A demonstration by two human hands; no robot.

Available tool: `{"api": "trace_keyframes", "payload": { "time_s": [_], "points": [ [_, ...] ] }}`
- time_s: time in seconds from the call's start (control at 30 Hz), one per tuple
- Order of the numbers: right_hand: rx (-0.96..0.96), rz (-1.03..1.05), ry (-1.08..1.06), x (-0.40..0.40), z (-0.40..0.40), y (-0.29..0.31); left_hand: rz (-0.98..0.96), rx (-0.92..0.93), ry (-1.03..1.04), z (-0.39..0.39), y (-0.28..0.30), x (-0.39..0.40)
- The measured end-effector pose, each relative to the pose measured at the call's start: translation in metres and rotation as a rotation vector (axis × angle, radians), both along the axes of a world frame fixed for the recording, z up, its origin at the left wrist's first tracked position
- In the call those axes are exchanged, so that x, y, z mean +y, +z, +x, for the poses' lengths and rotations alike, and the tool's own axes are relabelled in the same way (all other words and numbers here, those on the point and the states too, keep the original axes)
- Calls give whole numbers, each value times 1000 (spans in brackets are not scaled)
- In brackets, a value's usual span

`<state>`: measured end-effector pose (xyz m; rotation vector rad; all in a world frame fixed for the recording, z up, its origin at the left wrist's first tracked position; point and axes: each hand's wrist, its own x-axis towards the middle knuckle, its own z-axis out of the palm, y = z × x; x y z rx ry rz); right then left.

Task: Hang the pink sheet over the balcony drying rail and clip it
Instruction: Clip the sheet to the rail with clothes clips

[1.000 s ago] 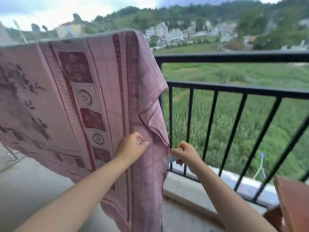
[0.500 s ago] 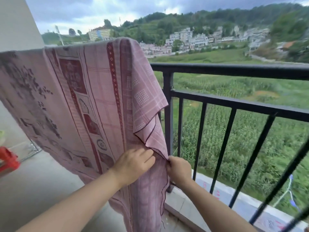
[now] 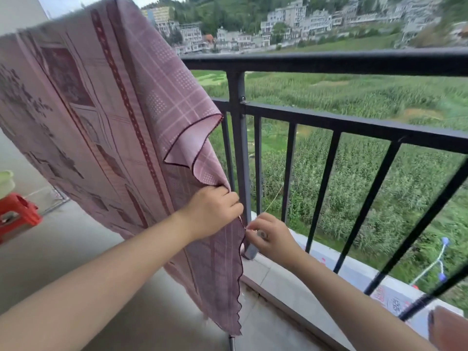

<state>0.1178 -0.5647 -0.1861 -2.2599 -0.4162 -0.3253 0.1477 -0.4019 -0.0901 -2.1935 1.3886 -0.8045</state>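
The pink patterned sheet hangs draped over a rail that it hides, left of the black balcony railing. Its right edge folds over and shows a paler underside. My left hand grips that right edge of the sheet, fingers curled into the fabric. Just below and to the right, my right hand pinches a small clear clip against the sheet's hem, close to the railing post.
A red plastic stool with a pale green basin on it stands at the far left on the concrete floor. A low tiled ledge runs under the railing. A brown object sits at the bottom right corner.
My view has moved closer to the sheet's edge. My left hand went from lying on the cloth to gripping its edge; my right hand dropped slightly and now shows the clip at the hem.
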Motion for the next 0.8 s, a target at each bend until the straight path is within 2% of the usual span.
{"api": "trace_keyframes", "payload": {
  "time_s": [0.1, 0.23, 0.33, 0.43, 0.6, 0.7, 0.8],
  "points": [
    [59, 52, -9, -14, -4, 9, 174, 114, 38, 7, 12, -2],
    [173, 91, -2, -27, -10, 16, 233, 358, 214, 2, 27, -6],
    [239, 310, -49, -32, -15, 21, 342, 452, 431, 1, 36, -14],
    [255, 430, -38, -30, -25, 29, 409, 463, 493, 0, 40, -21],
    [60, 427, -105, -24, -32, 27, 413, 490, 544, -5, 47, -28],
    [-117, 378, -182, -16, -34, 26, 267, 493, 540, -5, 43, -29],
    [-202, 404, -260, -4, -35, 23, 147, 490, 552, -5, 38, -31]
  ]
}}
